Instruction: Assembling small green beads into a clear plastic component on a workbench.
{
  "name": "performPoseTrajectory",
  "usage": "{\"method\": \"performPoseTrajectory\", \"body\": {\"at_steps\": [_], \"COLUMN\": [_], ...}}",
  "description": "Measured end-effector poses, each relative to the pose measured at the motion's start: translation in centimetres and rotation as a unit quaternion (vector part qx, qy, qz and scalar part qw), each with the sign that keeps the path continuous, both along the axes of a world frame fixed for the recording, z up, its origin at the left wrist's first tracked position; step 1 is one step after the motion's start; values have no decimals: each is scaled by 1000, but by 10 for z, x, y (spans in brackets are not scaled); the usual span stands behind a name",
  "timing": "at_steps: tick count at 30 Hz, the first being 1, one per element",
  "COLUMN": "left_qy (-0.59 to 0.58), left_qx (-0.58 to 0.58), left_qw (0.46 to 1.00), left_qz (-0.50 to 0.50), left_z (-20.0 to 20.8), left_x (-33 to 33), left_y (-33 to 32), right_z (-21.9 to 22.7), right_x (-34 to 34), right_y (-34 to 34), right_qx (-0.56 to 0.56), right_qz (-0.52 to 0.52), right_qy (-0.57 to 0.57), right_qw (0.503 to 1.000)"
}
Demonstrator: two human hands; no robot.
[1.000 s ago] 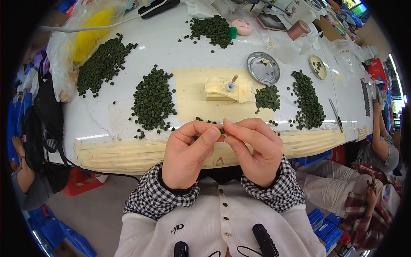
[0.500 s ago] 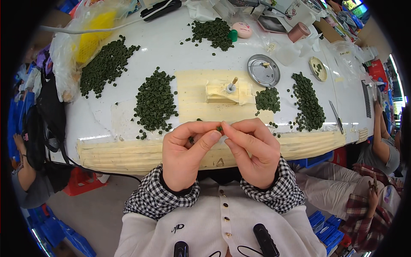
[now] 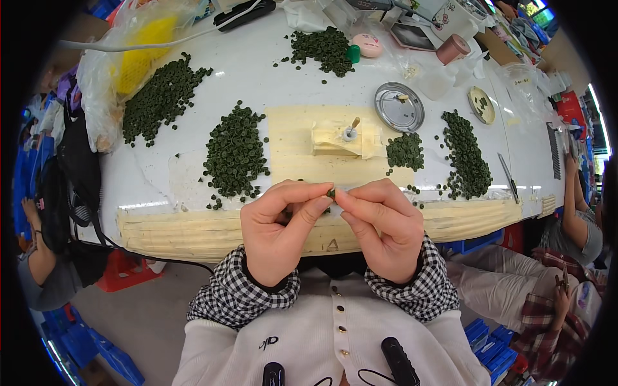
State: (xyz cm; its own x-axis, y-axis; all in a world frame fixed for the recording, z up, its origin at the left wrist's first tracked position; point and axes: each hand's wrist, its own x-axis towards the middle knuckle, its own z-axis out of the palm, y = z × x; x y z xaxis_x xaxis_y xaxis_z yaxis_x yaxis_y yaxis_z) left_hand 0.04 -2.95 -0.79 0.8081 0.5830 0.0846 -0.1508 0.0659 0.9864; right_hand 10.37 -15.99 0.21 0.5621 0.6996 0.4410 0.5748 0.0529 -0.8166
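Above the table's near edge, my left hand (image 3: 275, 228) pinches a small dark green piece (image 3: 331, 192) between thumb and forefinger. My right hand (image 3: 385, 226) meets it from the other side, its thumb and fingertips pressed together at the piece, partly hiding it. Just beyond stands a block wrapped in pale tape (image 3: 336, 143), with a small white nozzle-like pot and a short wooden stick (image 3: 355, 121) rising from it. Left of the block lies a heap of small round dark green pieces (image 3: 235, 151); a smaller heap of flat green pieces (image 3: 405, 152) sits to its right.
More green heaps lie at the far left (image 3: 161, 100), far middle (image 3: 322, 51) and right (image 3: 465, 154). A round metal lid (image 3: 399, 107), tweezers (image 3: 508, 177), a pink thread spool (image 3: 452, 49) and a plastic bag (image 3: 100, 96) also rest there. Other people sit at both sides.
My hands stay together at nearly the same place. The green piece between my fingertips has turned slightly and shows more, as the right fingertips have shifted a little away.
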Motion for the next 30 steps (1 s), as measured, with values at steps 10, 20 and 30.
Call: {"method": "performPoseTrajectory", "body": {"at_steps": [10, 20, 30], "left_qy": [9, -13, 3], "left_qx": [-23, -9, -46], "left_qw": [1000, 1000, 998], "left_qz": [-17, -20, -39], "left_z": [-2, -4, -3], "left_x": [1, 1, 0], "left_y": [4, 5, 5], "right_z": [-2, 9, 5], "right_x": [14, 14, 16], "right_y": [-1, 6, 10], "right_qx": [-4, -13, 3], "right_qz": [36, -7, 7], "right_qy": [-77, 2, -19], "right_qw": [996, 1000, 1000]}}
